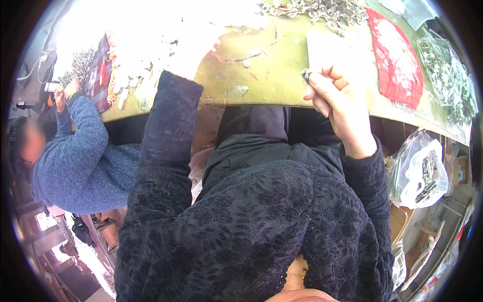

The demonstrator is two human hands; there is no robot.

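Observation:
My right hand [336, 95] is raised over the near edge of the yellowish table [282, 60]. Thumb and forefinger pinch a small dark green part [305, 75], too small to name exactly. Stretched forward over the table, my left hand [196, 48] is almost lost in white glare. Its fingers are washed out, so their pose and anything in them cannot be made out. Beyond the hands lies a heap of small metallic-looking parts [327, 11]. A pale flat sheet [324, 48] lies just behind my right hand.
A red cloth [385, 75] bearing white bits lies at right, beside a clear bag of greenish parts [448, 75]. Another plastic bag [420, 171] hangs below the table edge. At left, a co-worker in a blue sweater [85, 151] handles small things near a plaid cloth [98, 80].

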